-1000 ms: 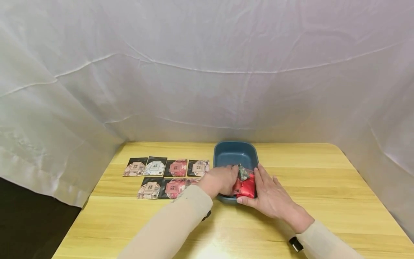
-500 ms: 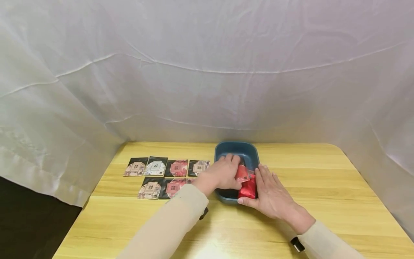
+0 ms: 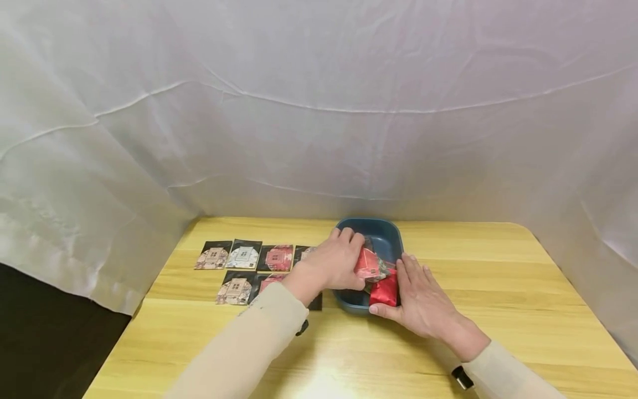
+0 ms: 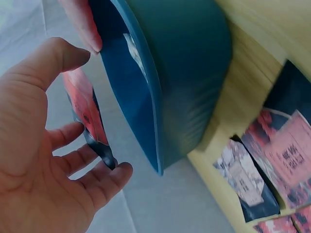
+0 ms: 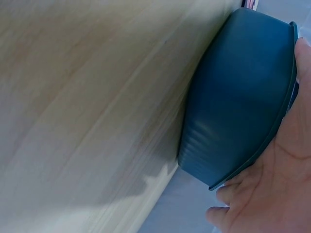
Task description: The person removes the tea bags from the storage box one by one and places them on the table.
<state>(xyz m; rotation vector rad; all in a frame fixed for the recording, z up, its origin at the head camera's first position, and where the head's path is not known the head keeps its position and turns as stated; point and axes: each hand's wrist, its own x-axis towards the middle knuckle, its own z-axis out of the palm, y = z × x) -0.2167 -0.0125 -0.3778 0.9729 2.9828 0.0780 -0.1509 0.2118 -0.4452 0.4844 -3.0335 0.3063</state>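
Observation:
My left hand (image 3: 329,263) holds a flat red-and-black sachet (image 3: 367,265) over the open blue bin (image 3: 382,239). In the left wrist view the sachet (image 4: 86,109) stands on edge between thumb and fingers, just outside the bin's rim. My right hand (image 3: 426,302) rests along the bin's right rim, fingers straight and thumb at the near corner. Inside the bin, beside that hand, lies a shiny red packet (image 3: 384,291). In the right wrist view the palm (image 5: 282,182) lies against the rim. My left hand hides part of the bin's contents.
Several dark sachets with patterned fronts lie in two rows left of the bin, among them a white-fronted one (image 3: 244,255) and a pink-fronted one (image 3: 277,258). My left forearm covers part of the near row. A pale curtain (image 3: 319,138) hangs behind the wooden table (image 3: 478,266).
My left hand has come up from inside the bin and shifted slightly left, drawing the red-and-black sachet up with it. The right hand has stayed on the rim.

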